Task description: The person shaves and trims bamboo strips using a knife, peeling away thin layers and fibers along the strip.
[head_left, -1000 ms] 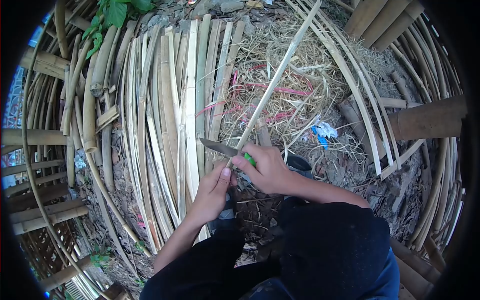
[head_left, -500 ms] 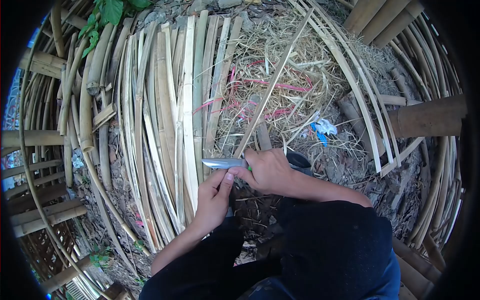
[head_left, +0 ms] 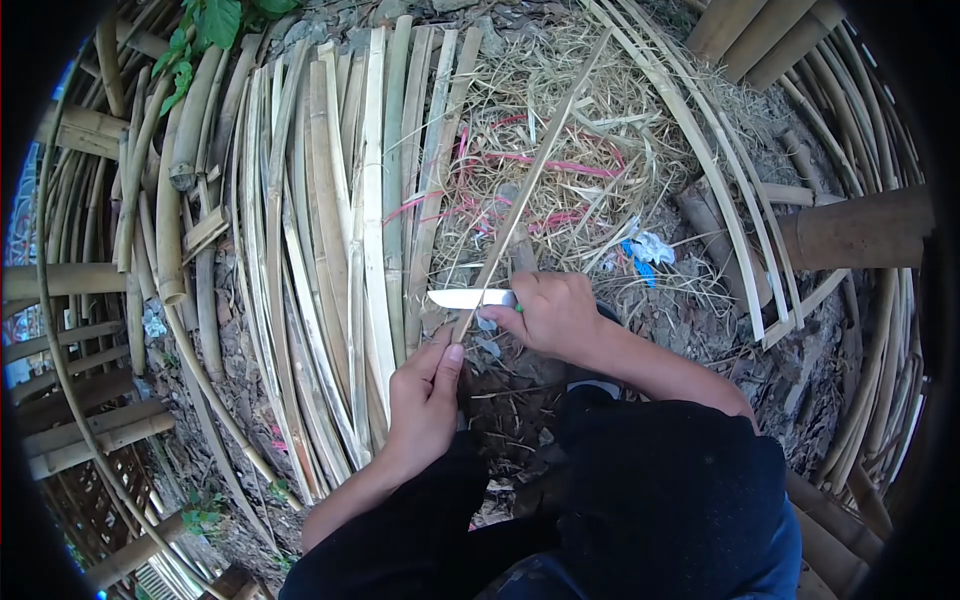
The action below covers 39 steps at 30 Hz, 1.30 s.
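Note:
My right hand (head_left: 553, 312) is closed round the handle of a knife (head_left: 468, 299), its bright blade pointing left. The blade lies across a long bamboo strip (head_left: 540, 155) that slants up and away to the right. My left hand (head_left: 424, 385) pinches the near end of this strip between thumb and fingers, just below the blade. Left of my hands, many split bamboo strips (head_left: 375, 200) lie side by side on the ground. Thin shavings (head_left: 590, 130) are heaped beyond the knife, with pink plastic twine (head_left: 560, 165) among them.
A few pale strips (head_left: 715, 175) curve along the right of the shavings. A blue and white scrap (head_left: 648, 252) lies near a cut bamboo piece (head_left: 715, 235). Thick bamboo poles (head_left: 860, 235) stand at the right, and more poles (head_left: 172, 240) at the left. Green leaves (head_left: 222, 20) hang top left.
My right hand and the knife have moved forward along the strip, away from my left hand. The blade now sits farther from my left fingers, which stay near the same place.

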Motion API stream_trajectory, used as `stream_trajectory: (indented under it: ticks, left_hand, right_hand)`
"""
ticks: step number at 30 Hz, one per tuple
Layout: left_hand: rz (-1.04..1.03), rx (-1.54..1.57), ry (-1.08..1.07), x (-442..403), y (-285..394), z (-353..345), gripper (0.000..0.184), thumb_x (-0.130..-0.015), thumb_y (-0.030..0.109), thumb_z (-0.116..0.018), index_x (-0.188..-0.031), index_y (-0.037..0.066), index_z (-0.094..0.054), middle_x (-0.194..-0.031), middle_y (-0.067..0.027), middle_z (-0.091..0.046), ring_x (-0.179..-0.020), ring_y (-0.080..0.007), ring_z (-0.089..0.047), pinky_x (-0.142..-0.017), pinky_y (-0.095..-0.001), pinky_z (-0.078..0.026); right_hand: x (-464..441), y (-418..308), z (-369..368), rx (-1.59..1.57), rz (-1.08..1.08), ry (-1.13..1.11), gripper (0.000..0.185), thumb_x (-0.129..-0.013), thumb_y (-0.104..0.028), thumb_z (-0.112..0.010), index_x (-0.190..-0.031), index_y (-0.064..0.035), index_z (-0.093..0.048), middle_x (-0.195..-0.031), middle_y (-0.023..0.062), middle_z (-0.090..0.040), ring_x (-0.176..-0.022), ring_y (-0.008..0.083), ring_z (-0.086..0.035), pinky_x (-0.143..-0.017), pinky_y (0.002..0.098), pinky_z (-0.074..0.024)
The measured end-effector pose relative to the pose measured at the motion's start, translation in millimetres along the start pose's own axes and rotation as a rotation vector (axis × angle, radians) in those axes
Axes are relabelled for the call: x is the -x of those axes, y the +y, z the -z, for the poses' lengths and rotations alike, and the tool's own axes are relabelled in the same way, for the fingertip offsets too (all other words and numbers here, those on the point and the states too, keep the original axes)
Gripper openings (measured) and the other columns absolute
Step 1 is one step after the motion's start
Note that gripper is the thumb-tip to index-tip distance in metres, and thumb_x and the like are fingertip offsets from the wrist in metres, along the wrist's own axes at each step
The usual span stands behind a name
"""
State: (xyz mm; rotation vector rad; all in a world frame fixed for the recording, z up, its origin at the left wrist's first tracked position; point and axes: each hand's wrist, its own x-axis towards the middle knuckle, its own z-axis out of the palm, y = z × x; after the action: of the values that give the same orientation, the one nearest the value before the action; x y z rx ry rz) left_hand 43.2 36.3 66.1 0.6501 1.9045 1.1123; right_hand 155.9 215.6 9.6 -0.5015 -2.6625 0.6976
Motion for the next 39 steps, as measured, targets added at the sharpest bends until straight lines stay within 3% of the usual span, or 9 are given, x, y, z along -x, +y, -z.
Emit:
stream_trajectory:
  ticks: [10,14,21,23,24,26,31,36,39]
  left_hand:
    - [0.129,-0.005,-0.042,9.0,0.7,8.3,0.035,-0.105,0.02,-0.051,-0.133,-0.001,-0.058,-0.08,-0.0019,-0.055,-0.073,-0.0091,-0.047,-0.066,-0.025,-0.041]
    - [0.179,0.028,-0.074,17.9,-13.5,19.1,0.036,-0.105,0.021,-0.051,-0.132,-0.003,-0.058,-0.074,0.0026,-0.049,-0.069,-0.0086,-0.045,-0.065,-0.025,-0.04]
    - [0.306,0.181,-0.055,11.5,-18.4,19.9,0.037,-0.107,0.024,-0.048,-0.132,-0.001,-0.059,-0.072,0.0067,-0.045,-0.061,-0.0023,-0.036,-0.054,-0.0206,-0.031]
    - [0.303,0.189,-0.051,10.8,-17.3,17.9,0.036,-0.107,0.024,-0.047,-0.132,0.0,-0.06,-0.072,0.0072,-0.046,-0.06,-0.0017,-0.035,-0.053,-0.0202,-0.029]
    - [0.305,0.183,-0.054,11.3,-16.8,17.5,0.036,-0.107,0.024,-0.047,-0.132,0.0,-0.06,-0.072,0.0072,-0.046,-0.06,-0.0017,-0.035,-0.053,-0.0202,-0.029]
    - [0.276,0.176,-0.086,11.9,-15.8,16.3,0.037,-0.107,0.024,-0.047,-0.132,0.001,-0.06,-0.071,0.0072,-0.046,-0.06,-0.0016,-0.035,-0.053,-0.0206,-0.029]
    - [0.277,0.165,-0.111,13.6,-16.2,17.1,0.04,-0.107,0.028,-0.045,-0.133,0.0,-0.058,-0.07,0.0079,-0.043,-0.056,-0.0012,-0.032,-0.049,-0.0198,-0.026]
    - [0.248,0.159,-0.143,16.7,-16.4,17.2,0.043,-0.108,0.032,-0.044,-0.132,0.0,-0.058,-0.069,0.0082,-0.04,-0.052,-0.001,-0.029,-0.046,-0.0194,-0.023]
    - [0.281,0.192,-0.124,18.7,-11.7,21.6,0.043,-0.107,0.032,-0.045,-0.13,-0.002,-0.058,-0.069,0.008,-0.04,-0.053,-0.0013,-0.03,-0.047,-0.0199,-0.023]
  right_hand:
    - [-1.1,26.8,10.4,0.147,-0.01,-0.044,0.053,-0.095,-0.049,-0.058,-0.076,0.0006,-0.059,-0.056,0.0166,-0.059,-0.053,0.0351,-0.063,-0.049,0.0454,-0.0493]
    - [-25.2,91.9,50.9,0.165,-0.527,0.086,0.064,-0.1,-0.053,-0.047,-0.077,0.0044,-0.064,-0.059,0.0238,-0.061,-0.055,0.0435,-0.062,-0.056,0.0514,-0.0498]
    - [6.6,15.5,24.9,-0.243,-0.446,-0.034,0.055,-0.102,-0.043,-0.046,-0.077,0.0047,-0.059,-0.058,0.0233,-0.057,-0.059,0.043,-0.062,-0.058,0.0486,-0.0473]
    - [18.2,-13.4,9.8,-0.395,-0.188,-0.108,0.042,-0.1,-0.037,-0.052,-0.083,0.001,-0.057,-0.057,0.0191,-0.059,-0.053,0.0397,-0.061,-0.053,0.0489,-0.0472]
    - [18.0,-19.0,0.9,-0.4,-0.192,-0.105,0.042,-0.1,-0.037,-0.052,-0.083,0.001,-0.057,-0.057,0.0191,-0.059,-0.053,0.0397,-0.061,-0.053,0.0489,-0.0472]
    - [19.8,-24.3,-17.2,-0.369,-0.07,-0.164,0.033,-0.098,-0.031,-0.056,-0.084,-0.0009,-0.054,-0.057,0.0168,-0.056,-0.051,0.039,-0.059,-0.051,0.0476,-0.0461]
    - [6.2,-11.3,-11.1,-0.254,-0.163,-0.165,0.046,-0.099,-0.041,-0.054,-0.083,0.0024,-0.055,-0.058,0.019,-0.06,-0.053,0.0403,-0.062,-0.053,0.0507,-0.0491]
    - [9.1,11.9,-14.9,-0.03,0.05,-0.05,0.046,-0.098,-0.043,-0.054,-0.085,0.0017,-0.055,-0.057,0.017,-0.061,-0.048,0.0353,-0.063,-0.045,0.0469,-0.0488]
    - [2.6,36.7,-4.7,0.067,-0.061,-0.069,0.047,-0.098,-0.044,-0.053,-0.086,0.0013,-0.056,-0.057,0.0176,-0.061,-0.047,0.0343,-0.062,-0.043,0.0462,-0.0479]
